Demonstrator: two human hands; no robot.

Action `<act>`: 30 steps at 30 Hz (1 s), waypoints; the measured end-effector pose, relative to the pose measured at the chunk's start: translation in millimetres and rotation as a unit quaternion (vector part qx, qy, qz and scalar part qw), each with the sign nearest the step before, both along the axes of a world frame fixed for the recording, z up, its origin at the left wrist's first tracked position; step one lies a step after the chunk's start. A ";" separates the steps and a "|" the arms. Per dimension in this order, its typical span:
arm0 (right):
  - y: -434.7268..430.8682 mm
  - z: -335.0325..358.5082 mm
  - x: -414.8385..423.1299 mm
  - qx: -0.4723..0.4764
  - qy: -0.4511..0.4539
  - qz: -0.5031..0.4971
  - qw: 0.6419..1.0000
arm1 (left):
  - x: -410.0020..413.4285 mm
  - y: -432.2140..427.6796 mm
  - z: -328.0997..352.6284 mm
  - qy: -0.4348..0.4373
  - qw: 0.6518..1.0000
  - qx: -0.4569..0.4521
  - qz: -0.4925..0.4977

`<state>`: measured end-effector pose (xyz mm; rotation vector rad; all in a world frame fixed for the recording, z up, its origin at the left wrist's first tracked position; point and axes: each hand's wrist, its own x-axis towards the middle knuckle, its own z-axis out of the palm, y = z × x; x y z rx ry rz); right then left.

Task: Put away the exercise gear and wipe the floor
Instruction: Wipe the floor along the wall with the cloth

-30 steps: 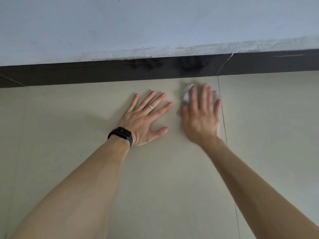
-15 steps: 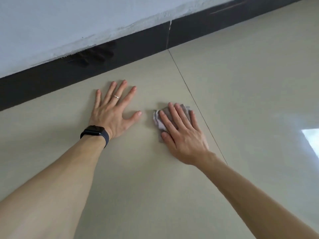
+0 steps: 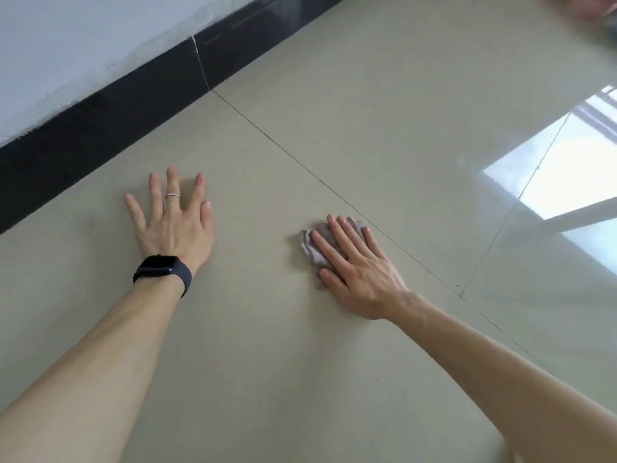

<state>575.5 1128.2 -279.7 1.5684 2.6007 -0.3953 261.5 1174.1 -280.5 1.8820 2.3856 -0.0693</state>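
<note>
Wiping the floor [image 3: 267,345], I had my right hand [image 3: 359,267] spread flat on the rag [image 3: 309,248], just left of the tile seam [image 3: 300,164]; my left hand [image 3: 173,225] lay splayed well apart, nearer the wall [image 3: 66,45].

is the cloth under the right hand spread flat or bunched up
Bunched up: the cloth shows wrinkled folds poking out from under the right hand, which presses it to the floor.

At nine o'clock the left hand [image 3: 173,228] lies flat on the beige floor [image 3: 267,362], fingers spread. At three o'clock the right hand [image 3: 360,272] presses a crumpled grey cloth [image 3: 309,247] down; black skirting [image 3: 100,128] runs at eleven.
</note>
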 end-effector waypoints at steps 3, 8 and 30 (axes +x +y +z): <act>1.7 4.7 56.9 0.007 -0.015 -0.082 0.996 | 57.0 -46.2 -3.3 -0.084 0.994 0.025 -0.069; -21.0 6.3 84.9 -0.040 0.006 -0.420 0.906 | 114.7 -119.8 -20.1 -0.109 0.983 0.011 -0.145; -51.2 2.0 -60.7 -0.054 0.026 -0.496 0.866 | -42.6 -194.9 -19.1 -0.144 0.959 0.012 -0.245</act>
